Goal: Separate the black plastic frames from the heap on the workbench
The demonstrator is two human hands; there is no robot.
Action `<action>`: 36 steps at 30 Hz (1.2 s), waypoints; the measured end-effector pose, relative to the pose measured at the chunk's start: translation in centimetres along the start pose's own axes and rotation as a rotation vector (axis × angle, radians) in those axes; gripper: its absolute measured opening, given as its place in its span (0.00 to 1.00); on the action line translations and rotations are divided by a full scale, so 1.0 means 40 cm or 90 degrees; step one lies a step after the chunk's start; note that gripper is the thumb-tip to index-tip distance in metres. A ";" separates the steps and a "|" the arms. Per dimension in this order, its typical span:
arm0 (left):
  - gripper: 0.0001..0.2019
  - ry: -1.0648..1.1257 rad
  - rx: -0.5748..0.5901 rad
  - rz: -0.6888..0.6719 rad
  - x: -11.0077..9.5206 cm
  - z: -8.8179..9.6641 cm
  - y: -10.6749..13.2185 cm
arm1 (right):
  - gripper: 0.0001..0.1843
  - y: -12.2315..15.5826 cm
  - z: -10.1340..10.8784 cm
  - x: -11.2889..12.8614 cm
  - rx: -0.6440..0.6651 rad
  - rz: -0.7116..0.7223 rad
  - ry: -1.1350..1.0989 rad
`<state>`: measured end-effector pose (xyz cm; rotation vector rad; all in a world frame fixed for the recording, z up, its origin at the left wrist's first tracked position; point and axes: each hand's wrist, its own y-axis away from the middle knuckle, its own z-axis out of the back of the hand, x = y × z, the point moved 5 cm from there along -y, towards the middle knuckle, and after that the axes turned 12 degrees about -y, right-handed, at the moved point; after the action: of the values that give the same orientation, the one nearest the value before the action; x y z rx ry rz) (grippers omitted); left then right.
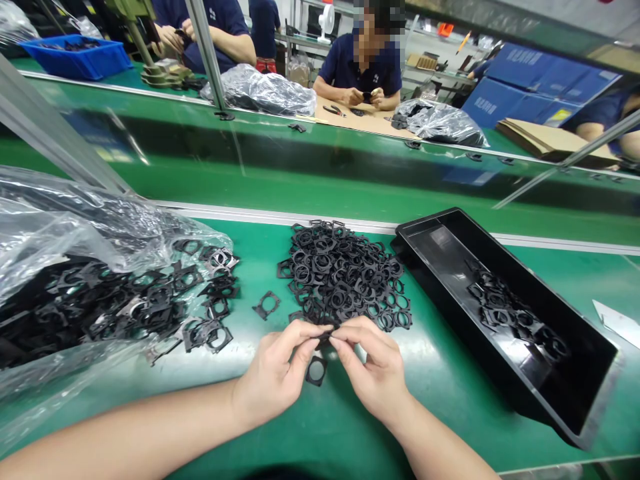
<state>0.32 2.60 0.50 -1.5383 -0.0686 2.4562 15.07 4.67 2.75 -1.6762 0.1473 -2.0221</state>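
Observation:
My left hand (274,373) and my right hand (376,369) meet over the green table, both pinching one small black plastic ring part (324,339) between thumb and fingers. Another black ring part (316,371) lies on the table just below my fingers. Directly beyond my hands sits a heap of black ring parts (343,273). A single loose part (265,305) lies to the left of the heap.
A clear plastic bag (75,267) spilling black parts lies at the left. At the right a black tray (590,373) holds several parts. Beyond runs a green conveyor (320,180). Across it sit other people, black bags, cardboard and a blue bin (77,57).

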 end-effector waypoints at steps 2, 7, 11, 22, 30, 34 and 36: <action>0.14 -0.019 -0.007 -0.012 -0.003 0.003 -0.002 | 0.09 0.000 0.002 -0.001 -0.002 0.000 -0.004; 0.14 -0.037 -0.017 -0.033 -0.007 0.007 -0.006 | 0.10 -0.002 0.004 -0.005 0.005 -0.011 -0.019; 0.14 -0.059 -0.017 -0.054 -0.008 0.008 -0.006 | 0.08 -0.004 0.005 -0.011 0.010 -0.041 -0.046; 0.12 -0.090 -0.027 -0.120 -0.010 0.007 -0.009 | 0.03 -0.005 0.001 -0.045 -0.006 -0.156 -0.121; 0.11 -0.112 -0.019 -0.078 -0.006 0.010 -0.019 | 0.06 -0.005 0.003 -0.019 0.028 -0.052 -0.029; 0.07 -0.112 -0.023 -0.037 0.001 0.018 -0.032 | 0.09 0.000 0.006 -0.008 0.013 0.012 -0.007; 0.05 -0.118 -0.027 -0.040 0.002 0.022 -0.034 | 0.09 -0.001 0.005 -0.008 0.019 0.011 -0.008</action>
<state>-0.25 4.01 1.06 -1.3001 -0.1991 2.5557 15.30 4.87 2.54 -1.6642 0.1268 -1.9908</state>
